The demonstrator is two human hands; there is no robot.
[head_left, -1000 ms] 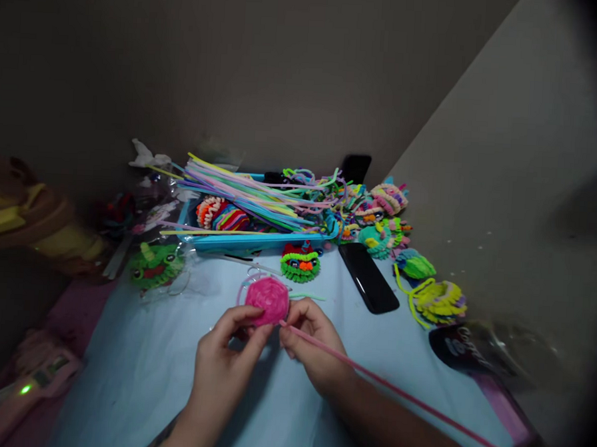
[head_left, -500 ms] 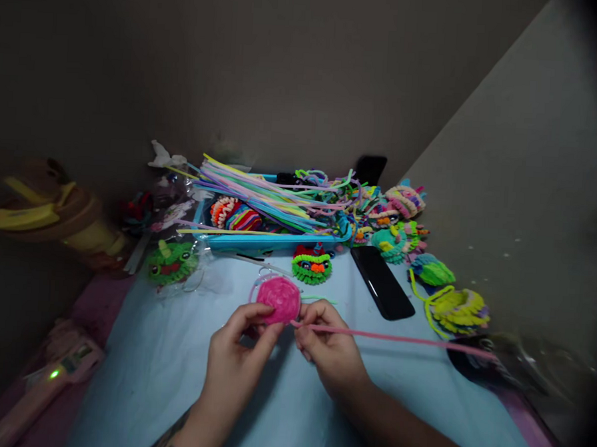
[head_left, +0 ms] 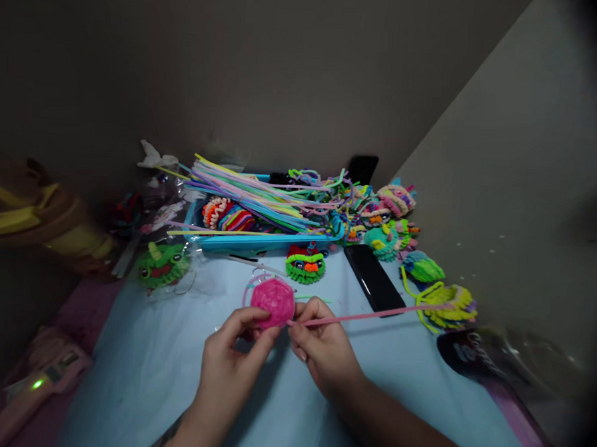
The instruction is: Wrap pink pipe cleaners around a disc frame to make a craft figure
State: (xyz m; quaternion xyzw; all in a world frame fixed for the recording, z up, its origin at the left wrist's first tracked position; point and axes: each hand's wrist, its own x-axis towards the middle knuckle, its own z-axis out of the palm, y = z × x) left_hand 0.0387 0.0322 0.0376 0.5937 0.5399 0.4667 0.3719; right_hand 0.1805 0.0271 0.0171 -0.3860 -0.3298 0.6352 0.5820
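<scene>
A round piece (head_left: 273,301) wound from bright pink pipe cleaner is pinched between the thumb and fingers of my left hand (head_left: 239,354). My right hand (head_left: 322,345) grips a lighter pink pipe cleaner (head_left: 368,316) close to the round piece's right edge. The pipe cleaner's long free end stretches right, tilted slightly upward. A thin pink loop shows at the left of the round piece. Just behind it lies a green pipe-cleaner creature (head_left: 305,266) with an orange beak. My fingertips partly cover the lower edge of the round piece.
At the back stands a blue tray (head_left: 267,243) heaped with pipe cleaners (head_left: 260,195). A black phone (head_left: 374,279) lies on the right, near a yellow fuzzy piece (head_left: 447,308) and a bottle (head_left: 511,358). A bagged green creature (head_left: 163,266) and a pink device (head_left: 45,380) are on the left.
The free end of the pink pipe cleaner has swung upward. Both hands keep their grips. The whole view has shifted slightly, with things appearing a little further left.
</scene>
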